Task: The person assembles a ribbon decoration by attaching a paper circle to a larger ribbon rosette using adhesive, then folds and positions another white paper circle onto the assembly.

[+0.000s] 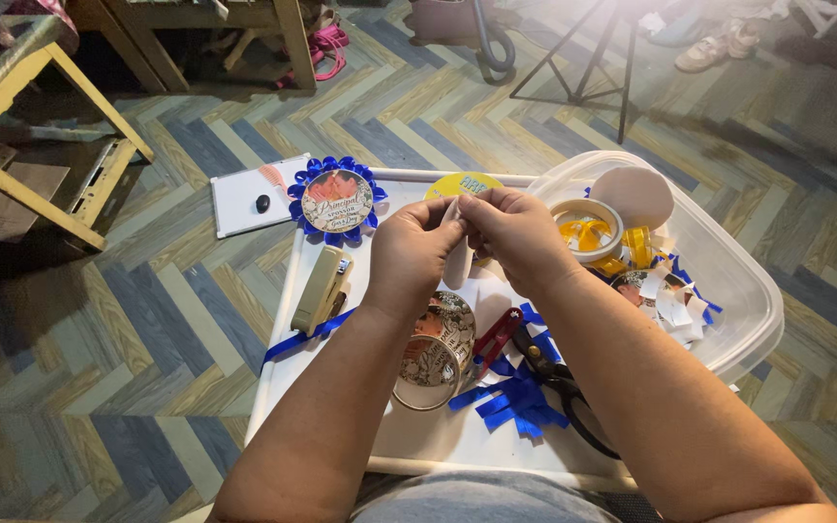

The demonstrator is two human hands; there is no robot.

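Both hands meet over the white tray (288, 320), fingertips pinched together on one small white paper piece (455, 254) that hangs down between them. Left hand (411, 250) grips its upper left edge, right hand (513, 232) clamps the upper right — both closed on the paper, knuckles nearly touching. The piece sits above the tray's middle, just in front of a yellow disc (465, 184).

On the tray: a blue ribbon rosette (337, 199) with a printed round centre at the far left, a beige stapler (320, 289) near the left edge, a roll of clear tape (430, 372) under the left wrist, red-handled scissors (515, 334) lying in blue ribbon scraps (515, 402).

Right of the tray, a clear plastic bin (728, 261) holds a tape roll with yellow ribbon (585, 230) and paper cuttings. A small whiteboard (244, 194) lies on the herringbone floor beside the rosette.
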